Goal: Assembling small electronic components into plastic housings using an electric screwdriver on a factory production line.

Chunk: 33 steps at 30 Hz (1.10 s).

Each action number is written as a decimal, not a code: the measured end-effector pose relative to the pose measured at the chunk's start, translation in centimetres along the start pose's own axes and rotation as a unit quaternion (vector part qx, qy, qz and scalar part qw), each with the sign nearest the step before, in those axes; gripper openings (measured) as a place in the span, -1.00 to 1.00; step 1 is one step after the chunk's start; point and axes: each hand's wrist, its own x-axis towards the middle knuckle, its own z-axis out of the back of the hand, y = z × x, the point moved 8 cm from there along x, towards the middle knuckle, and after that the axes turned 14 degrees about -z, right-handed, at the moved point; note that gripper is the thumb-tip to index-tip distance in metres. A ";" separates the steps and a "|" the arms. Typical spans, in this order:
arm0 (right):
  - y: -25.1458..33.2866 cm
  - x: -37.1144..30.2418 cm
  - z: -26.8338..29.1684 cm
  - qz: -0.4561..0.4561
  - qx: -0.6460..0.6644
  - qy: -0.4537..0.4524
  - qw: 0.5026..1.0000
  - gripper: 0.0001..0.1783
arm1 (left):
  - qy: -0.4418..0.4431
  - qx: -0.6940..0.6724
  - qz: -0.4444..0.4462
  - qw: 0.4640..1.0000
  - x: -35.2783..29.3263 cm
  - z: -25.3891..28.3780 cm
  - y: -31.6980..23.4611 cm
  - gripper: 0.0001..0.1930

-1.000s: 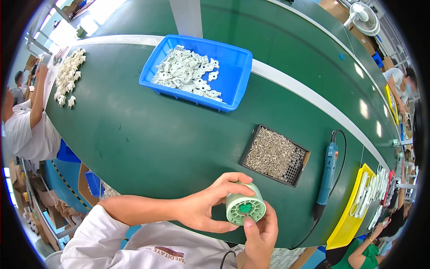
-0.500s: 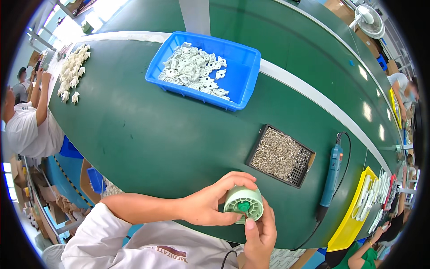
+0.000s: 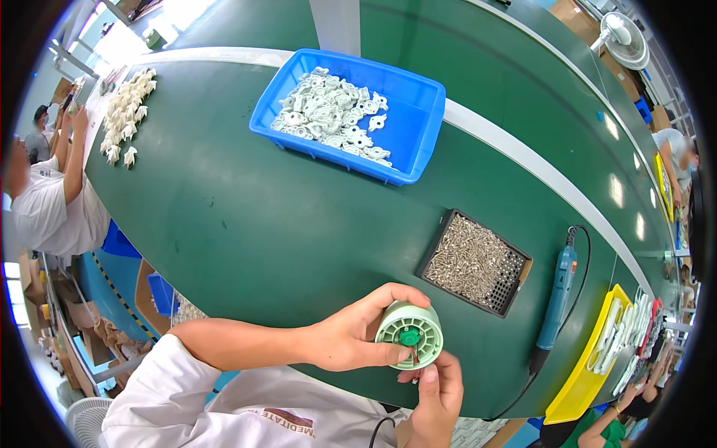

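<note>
A pale green round plastic housing point(image 3: 428, 317), with ribs around the inside of its rim, is in my left hand point(image 3: 347, 336). My left fingers wrap over its far side and the thumb presses inside the near rim. In its middle sits a darker green part point(image 3: 409, 337), with a thin reddish wire point(image 3: 415, 355) running from it toward the near rim. Just below that rim is my right hand point(image 3: 439, 396), thumb and fingers closed together. Whatever is between those fingertips is too small or hidden to make out.
A blue bin point(image 3: 418, 134) of pale plastic pieces stands farther back. Right of my hands are a black tray point(image 3: 515, 295) of small metal screws, a teal corded power screwdriver point(image 3: 556, 299) and a yellow tray point(image 3: 575, 396). Cream parts point(image 3: 127, 112) lie far left. People work at both sides.
My right thumb and fingers have slid down off the housing's side to just below its rim. My left thumb has moved farther inside the housing. The view has shifted slightly.
</note>
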 end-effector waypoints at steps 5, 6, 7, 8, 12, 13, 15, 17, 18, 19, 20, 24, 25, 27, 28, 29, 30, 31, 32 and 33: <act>-1.4 0.4 0.1 -0.025 -0.032 0.028 0.999 -0.70 | -0.010 -0.011 0.007 1.000 0.0 0.1 0.3 -0.43; -1.4 0.4 0.2 -0.024 -0.047 0.014 0.999 -0.72 | -0.010 -0.011 0.007 1.000 0.0 0.1 0.3 -0.43; -1.2 0.5 0.1 -0.024 -0.046 0.014 0.999 -0.72 | -0.013 -0.016 0.015 1.000 0.0 0.2 0.4 -0.43; -0.5 0.6 -0.6 -0.041 -0.047 0.022 0.998 -0.74 | -0.014 -0.022 0.024 0.999 0.0 0.2 0.5 -0.44; -0.6 0.7 -1.0 -0.066 -0.045 0.049 0.996 -0.77 | -0.020 -0.048 0.038 0.998 0.0 0.3 0.7 -0.44; -0.6 0.7 -1.0 -0.066 -0.044 0.049 0.996 -0.77 | -0.024 -0.046 0.041 0.998 0.0 0.2 0.6 -0.45; -0.3 0.6 -1.3 -0.055 -0.052 0.065 0.995 -0.77 | -0.026 -0.043 0.045 0.998 0.0 0.2 0.5 -0.45; -0.6 0.7 -0.9 -0.033 -0.058 0.049 0.997 -0.78 | -0.031 -0.033 0.045 0.998 0.1 0.3 0.5 -0.46; -0.5 0.7 -0.7 -0.012 -0.065 0.033 0.997 -0.78 | -0.031 -0.033 0.045 0.998 0.1 0.3 0.5 -0.46; -0.4 0.7 -0.7 -0.012 -0.065 0.033 0.997 -0.78 | -0.035 -0.028 0.047 0.998 0.1 0.4 0.4 -0.47; -0.1 0.7 -0.8 -0.005 -0.073 0.034 0.997 -0.78 | -0.040 -0.023 0.049 0.998 0.1 0.6 0.4 -0.48; -0.4 0.4 -0.4 -0.052 -0.037 0.026 0.998 -0.77 | -0.058 -0.015 0.053 0.997 -0.1 1.0 0.5 -0.49; -0.5 0.5 -0.3 -0.052 -0.037 0.026 0.998 -0.77 | -0.057 -0.018 0.055 0.997 -0.1 1.0 0.6 -0.48; -0.5 0.6 -0.3 -0.031 -0.027 0.037 0.998 -0.80 | -0.058 -0.022 0.056 0.996 -0.1 0.9 0.6 -0.47; -0.8 0.7 -0.3 -0.031 -0.028 0.038 0.998 -0.80 | -0.058 -0.024 0.058 0.996 -0.2 0.9 0.6 -0.47; -1.1 0.9 -0.2 -0.020 -0.030 0.024 0.999 -0.83 | -0.058 -0.027 0.060 0.996 -0.2 0.9 0.6 -0.47; -1.2 0.9 0.0 -0.009 -0.032 0.011 0.999 -0.86 | -0.058 -0.027 0.060 0.996 -0.2 1.0 0.6 -0.47; -1.2 0.8 0.0 -0.009 -0.032 0.011 0.999 -0.86 | -0.059 -0.036 0.072 0.995 -0.2 1.1 0.7 -0.48; -1.3 0.7 0.1 -0.019 -0.044 0.010 0.999 -0.90 | -0.061 -0.046 0.084 0.994 -0.2 1.1 0.9 -0.49; -1.4 0.7 0.1 -0.029 -0.055 0.009 0.998 -0.93 | -0.060 -0.046 0.084 0.994 -0.2 1.0 0.8 -0.49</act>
